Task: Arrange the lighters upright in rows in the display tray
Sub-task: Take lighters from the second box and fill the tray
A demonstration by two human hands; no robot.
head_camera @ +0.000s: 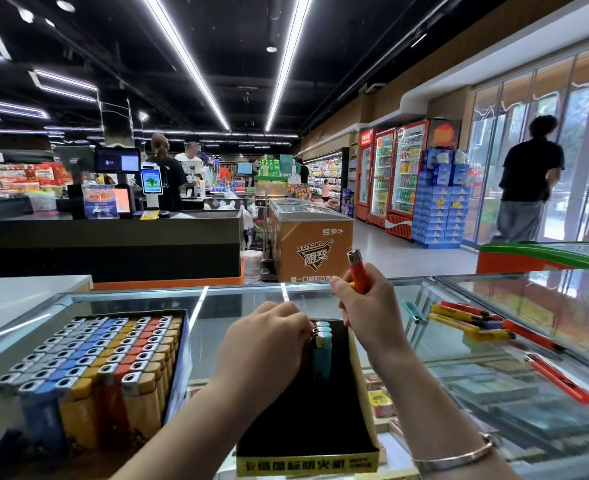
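The right hand [365, 306] grips an orange lighter [358, 271] in curled fingers and thumb, holding it upright with its metal head on top, above the far right corner of the display tray [306, 462]. A thin bracelet [459, 457] circles the right wrist. The left hand [268, 344] lies over the far left part of the same tray, fingers curled down against a short row of light blue lighters [321, 344] that stand upright at the tray's far end; whether those fingers pinch a lighter or only press against the row cannot be told. The tray is a black cardboard box with a yellow front strip, and most of its dark floor nearer the camera is bare. It rests on a glass counter [237, 306]. To the left stands a full lighter box [178, 368], packed with upright rows in grey, blue, yellow and orange. On the glass to the right lie loose long lighters [473, 323] in yellow and red, a single light blue one [412, 311] nearer the tray, and a red one [559, 377] further right. Beyond the counter are a checkout desk [113, 244], an ice-cream freezer [310, 247], red drink coolers [393, 181], and a person in black [528, 178] near the glass doors.
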